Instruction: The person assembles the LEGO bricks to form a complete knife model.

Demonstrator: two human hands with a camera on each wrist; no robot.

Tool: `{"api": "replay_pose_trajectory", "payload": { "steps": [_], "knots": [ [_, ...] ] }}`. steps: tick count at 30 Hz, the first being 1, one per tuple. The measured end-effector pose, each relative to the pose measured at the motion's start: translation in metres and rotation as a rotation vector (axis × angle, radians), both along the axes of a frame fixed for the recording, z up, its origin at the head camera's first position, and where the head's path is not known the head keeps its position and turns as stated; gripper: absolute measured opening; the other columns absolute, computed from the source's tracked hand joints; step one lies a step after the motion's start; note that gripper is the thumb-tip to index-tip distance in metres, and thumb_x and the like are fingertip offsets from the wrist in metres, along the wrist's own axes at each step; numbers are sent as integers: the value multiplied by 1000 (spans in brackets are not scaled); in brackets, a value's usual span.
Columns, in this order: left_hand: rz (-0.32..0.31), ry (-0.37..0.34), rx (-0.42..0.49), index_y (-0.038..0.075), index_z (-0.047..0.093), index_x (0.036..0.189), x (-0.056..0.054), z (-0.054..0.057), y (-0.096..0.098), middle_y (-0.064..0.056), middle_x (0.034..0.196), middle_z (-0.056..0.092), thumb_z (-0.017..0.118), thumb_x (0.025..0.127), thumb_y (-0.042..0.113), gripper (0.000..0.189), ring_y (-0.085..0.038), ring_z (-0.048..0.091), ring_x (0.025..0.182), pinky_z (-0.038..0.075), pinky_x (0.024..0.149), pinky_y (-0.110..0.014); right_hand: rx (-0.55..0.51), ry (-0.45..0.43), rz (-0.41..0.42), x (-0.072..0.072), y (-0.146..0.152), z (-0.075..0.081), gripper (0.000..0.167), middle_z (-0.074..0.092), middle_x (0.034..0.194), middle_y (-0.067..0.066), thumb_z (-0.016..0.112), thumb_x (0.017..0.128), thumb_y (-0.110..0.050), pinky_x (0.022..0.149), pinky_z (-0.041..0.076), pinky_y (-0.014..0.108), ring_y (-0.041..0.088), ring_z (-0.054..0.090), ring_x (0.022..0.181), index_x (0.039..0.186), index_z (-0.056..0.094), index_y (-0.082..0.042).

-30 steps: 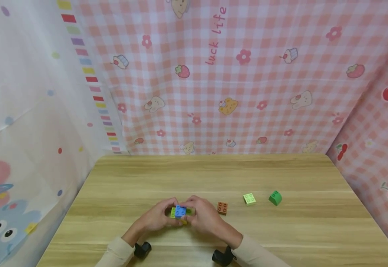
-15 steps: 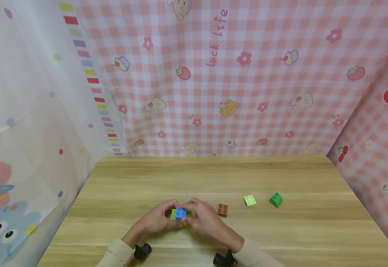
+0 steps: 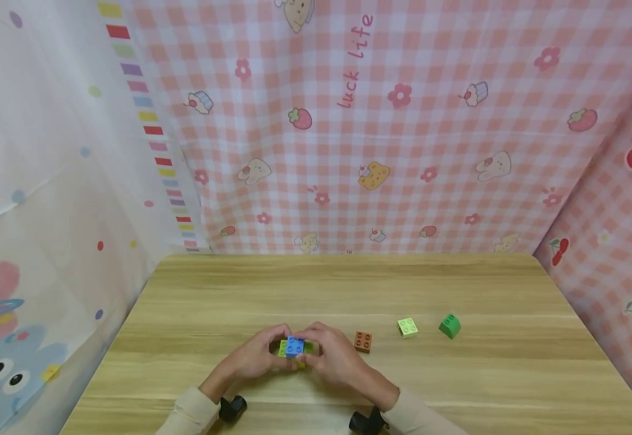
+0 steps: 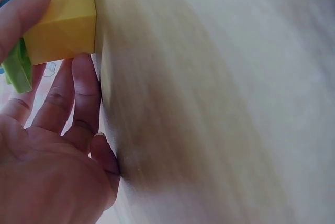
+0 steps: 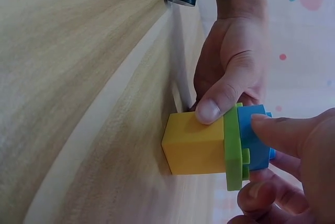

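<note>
Both hands meet over a small stack of toy bricks left of centre in the head view. At its base is a tall yellow brick (image 5: 193, 145), its lower end at the table. A flat lime-green plate (image 5: 233, 156) sits on the yellow brick and juts past its sides. On top of the plate is a blue brick (image 3: 295, 347). My left hand (image 3: 258, 353) grips the yellow brick, thumb on one side and fingers opposite. With thumb and fingers, my right hand (image 3: 338, 356) pinches the blue brick. In the head view the hands partly hide the plate and yellow brick.
To the right of the hands lie a brown brick (image 3: 363, 342), a pale green brick (image 3: 407, 327) and a dark green curved brick (image 3: 449, 326) on the wooden table (image 3: 316, 290). A pink checked cloth (image 3: 348, 145) hangs behind the table's far edge.
The head view has shifted slightly. Both hands keep their hold on the stack, and the loose bricks stay where they were.
</note>
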State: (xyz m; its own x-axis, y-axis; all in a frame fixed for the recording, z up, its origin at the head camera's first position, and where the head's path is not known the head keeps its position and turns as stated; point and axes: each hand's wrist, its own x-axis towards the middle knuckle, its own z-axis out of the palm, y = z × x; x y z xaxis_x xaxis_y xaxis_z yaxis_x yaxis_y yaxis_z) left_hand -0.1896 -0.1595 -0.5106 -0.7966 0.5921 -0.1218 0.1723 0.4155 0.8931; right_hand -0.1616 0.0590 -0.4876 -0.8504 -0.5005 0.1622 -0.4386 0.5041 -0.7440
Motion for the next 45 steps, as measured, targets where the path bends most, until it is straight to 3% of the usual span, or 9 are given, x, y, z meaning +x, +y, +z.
{"api": "replay_pose_trajectory", "payload": {
  "steps": [7,13,18,24,30,36,45],
  "knots": [
    [-5,-8,-2,17,58,99,1,0,0,4,108,62,81,82,19,29,-20,54,108,36,98,-45,-25,-19,15,0,1,-1,40,65,111,0,77,86,-12,62,45,18,5,52,72,124,67,-11],
    [-8,-9,-9,16,57,99,1,0,0,4,107,64,82,82,18,30,-19,56,104,38,94,-43,-88,-67,29,1,12,2,42,63,121,5,74,90,-17,59,44,19,4,50,68,130,64,-10],
    [8,-14,-38,17,57,99,1,-2,0,3,104,63,82,81,19,30,-19,54,95,41,83,-36,-137,-88,-29,-3,31,7,36,62,122,8,70,93,-20,55,43,20,4,48,63,128,64,-13],
    [35,-27,-57,17,57,98,2,-2,0,2,105,63,83,80,19,31,-20,53,94,40,80,-34,-180,-100,-125,-9,58,7,31,63,116,4,70,93,-16,52,41,20,5,47,58,124,67,-17],
    [45,-15,-72,18,57,98,3,-1,0,2,102,60,83,80,20,32,-19,50,90,38,75,-31,-211,-143,-178,-12,81,2,30,61,119,15,68,94,-12,49,40,21,5,46,53,124,66,-13],
    [45,3,-72,19,57,98,4,0,1,2,99,58,83,80,21,32,-18,48,86,37,71,-28,-194,-172,-213,-12,96,-6,36,58,119,19,72,91,-13,48,38,21,4,43,52,125,64,-4],
    [48,6,-62,18,58,98,2,-1,0,1,99,59,84,80,23,32,-19,48,88,36,73,-29,-141,-240,-270,-11,108,-19,44,60,123,14,77,86,-20,49,40,23,9,45,57,126,63,-7]
  ]
}}
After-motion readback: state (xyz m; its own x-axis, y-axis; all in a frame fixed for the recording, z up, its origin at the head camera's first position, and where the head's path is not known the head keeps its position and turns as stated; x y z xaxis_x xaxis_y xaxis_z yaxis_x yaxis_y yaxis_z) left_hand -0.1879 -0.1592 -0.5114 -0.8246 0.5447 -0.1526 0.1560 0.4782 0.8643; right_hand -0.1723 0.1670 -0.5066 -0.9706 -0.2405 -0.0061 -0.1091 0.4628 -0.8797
